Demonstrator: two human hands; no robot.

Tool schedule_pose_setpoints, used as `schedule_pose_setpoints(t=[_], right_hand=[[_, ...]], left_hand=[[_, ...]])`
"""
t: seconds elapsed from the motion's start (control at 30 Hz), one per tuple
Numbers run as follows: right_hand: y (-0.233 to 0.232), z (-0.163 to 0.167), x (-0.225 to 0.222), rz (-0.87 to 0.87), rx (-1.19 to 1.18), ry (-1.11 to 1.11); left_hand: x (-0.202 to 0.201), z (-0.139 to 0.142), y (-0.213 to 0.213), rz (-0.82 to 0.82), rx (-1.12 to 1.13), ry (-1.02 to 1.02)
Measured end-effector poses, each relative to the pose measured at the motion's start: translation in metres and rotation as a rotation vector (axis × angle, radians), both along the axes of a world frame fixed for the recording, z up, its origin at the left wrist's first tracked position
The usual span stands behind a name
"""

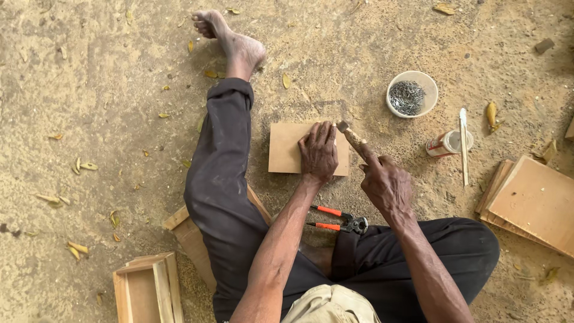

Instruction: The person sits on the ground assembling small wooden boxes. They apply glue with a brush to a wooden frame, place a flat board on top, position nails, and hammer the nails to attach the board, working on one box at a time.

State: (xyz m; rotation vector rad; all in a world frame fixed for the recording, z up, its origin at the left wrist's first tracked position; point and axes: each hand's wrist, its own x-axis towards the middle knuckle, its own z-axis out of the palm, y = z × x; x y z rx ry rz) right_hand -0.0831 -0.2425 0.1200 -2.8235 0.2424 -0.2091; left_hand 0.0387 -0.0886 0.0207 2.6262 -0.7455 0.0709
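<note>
I sit on sandy ground with one leg stretched out. A small flat wooden board [286, 147] lies on the ground in front of me. My left hand [318, 152] presses flat on the board's right part, fingers spread. My right hand [385, 182] grips the wooden handle of a small hammer [353, 137], whose metal head hangs just above the board's top right corner, beside my left fingertips. Whether a nail sits under the fingers is hidden.
A white bowl of nails [411, 94] stands to the upper right. A glue bottle [445, 143] and a thin stick [463, 146] lie near it. Orange-handled pincers [339, 219] rest by my knee. Stacked boards [532, 200] lie right; a wooden box frame [146, 287] lower left.
</note>
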Motion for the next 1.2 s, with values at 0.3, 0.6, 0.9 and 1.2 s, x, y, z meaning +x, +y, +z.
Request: schedule_pose_setpoints(t=[0.3,0.6,0.9,1.2], right_hand=[[-0.002,0.001,-0.006,-0.022,0.058,-0.142],[0.003,0.011,-0.005,-0.028,0.073,-0.13],[-0.002,-0.01,-0.006,-0.032,0.103,-0.145],[0.002,-0.015,-0.008,-0.087,0.114,-0.16]], left_hand=[[-0.001,-0.003,-0.003,-0.007,0.02,-0.004],[0.002,-0.004,-0.004,-0.003,0.006,-0.043],[0.003,-0.012,-0.002,0.008,-0.037,-0.024],[0.004,-0.005,0.0,0.001,-0.006,-0.026]])
